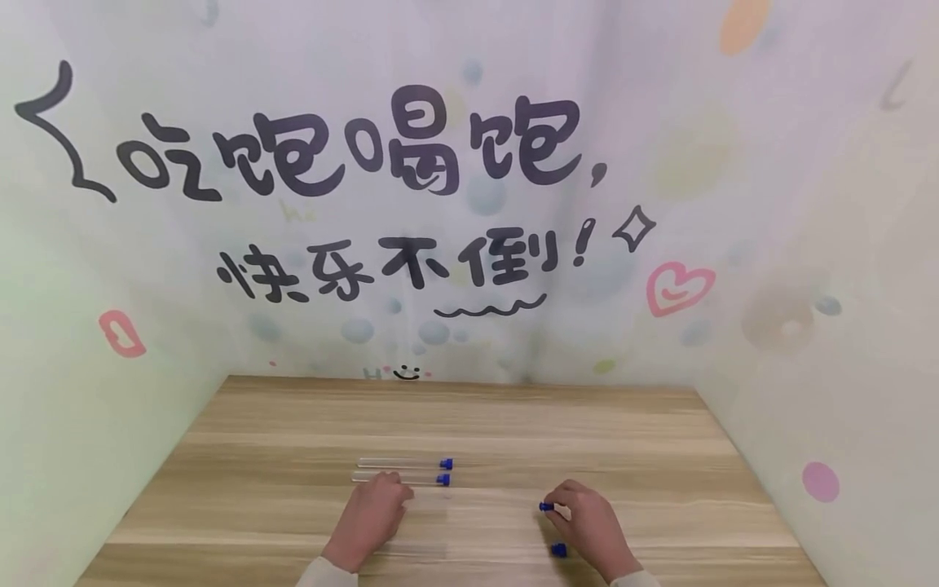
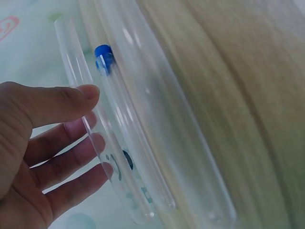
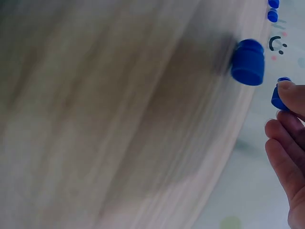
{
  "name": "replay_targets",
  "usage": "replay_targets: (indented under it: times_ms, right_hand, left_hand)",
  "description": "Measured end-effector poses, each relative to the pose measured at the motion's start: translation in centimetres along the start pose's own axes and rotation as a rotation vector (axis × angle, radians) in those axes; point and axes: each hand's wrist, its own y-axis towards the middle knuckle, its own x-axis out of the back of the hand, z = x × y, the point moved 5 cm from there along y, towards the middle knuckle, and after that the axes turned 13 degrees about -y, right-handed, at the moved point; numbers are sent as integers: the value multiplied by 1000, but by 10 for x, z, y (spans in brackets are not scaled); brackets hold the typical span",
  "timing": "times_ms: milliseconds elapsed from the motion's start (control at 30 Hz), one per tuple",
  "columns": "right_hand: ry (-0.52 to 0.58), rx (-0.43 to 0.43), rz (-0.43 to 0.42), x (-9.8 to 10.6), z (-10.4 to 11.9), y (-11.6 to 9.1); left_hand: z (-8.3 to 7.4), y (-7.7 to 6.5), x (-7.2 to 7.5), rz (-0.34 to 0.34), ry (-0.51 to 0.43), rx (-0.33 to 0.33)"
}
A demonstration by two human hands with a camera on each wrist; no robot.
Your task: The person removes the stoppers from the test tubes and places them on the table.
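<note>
We pinch a clear tube (image 2: pixel 106 136) between thumb and fingers of our left grip (image 1: pixel 370 515); two stoppered tubes (image 1: pixel 399 465) lie just beyond it on the desk (image 1: pixel 645 440). Our right grip (image 1: pixel 590 522) pinches a blue stopper (image 1: pixel 546 507) at its fingertips, with another stopper (image 1: pixel 559 550) on our side of it.

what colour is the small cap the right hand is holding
Blue: the cap in the right hand shows best in the right wrist view.
</note>
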Motion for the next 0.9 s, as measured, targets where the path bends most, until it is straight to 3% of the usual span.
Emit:
replay_targets:
  times_ms: [333, 900]
  right_hand:
    - [-11, -25, 184, -5, 0, -2]
    - [-20, -73, 296, -11, -6, -4]
  left_hand:
    - [8, -5, -12, 61, -36, 54]
    - [12, -7, -19, 78, -43, 74]
